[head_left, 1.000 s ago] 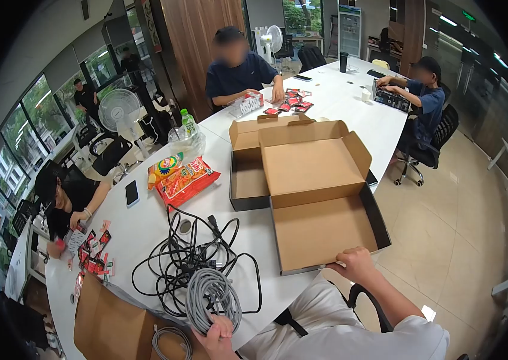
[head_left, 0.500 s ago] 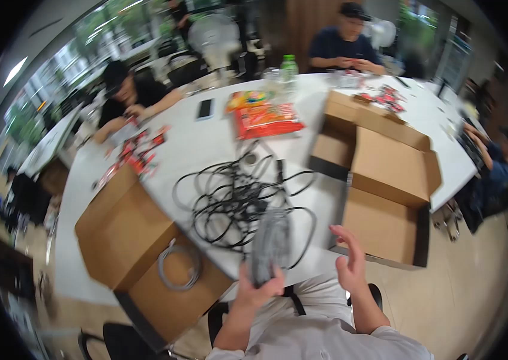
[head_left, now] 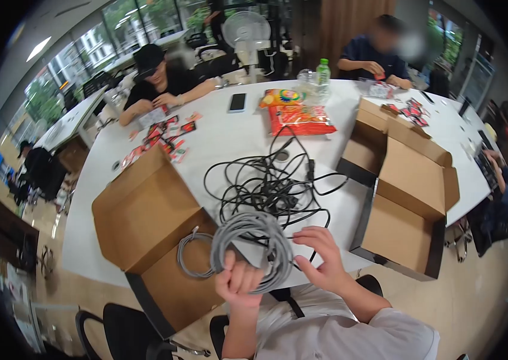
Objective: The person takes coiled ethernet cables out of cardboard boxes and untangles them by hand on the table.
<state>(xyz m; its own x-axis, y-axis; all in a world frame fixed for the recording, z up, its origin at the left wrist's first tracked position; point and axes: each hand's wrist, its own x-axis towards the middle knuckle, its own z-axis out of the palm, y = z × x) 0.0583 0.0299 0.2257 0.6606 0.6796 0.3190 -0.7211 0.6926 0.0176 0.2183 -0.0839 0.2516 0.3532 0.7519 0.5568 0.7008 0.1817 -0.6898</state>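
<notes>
Gripping grey cable coil (head_left: 248, 249) at table edge (head_left: 332, 270), left hand (head_left: 239, 282) clenched, right hand (head_left: 320, 255) pinching it

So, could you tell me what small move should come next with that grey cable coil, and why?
Probably lower the grey cable coil leftward into the open box: the left hand grips it, the right hand pinches its edge, and another grey coil already lies there.

No legible txt anywhere; print on the red snack bag (head_left: 299, 120) too blurry to read
</notes>
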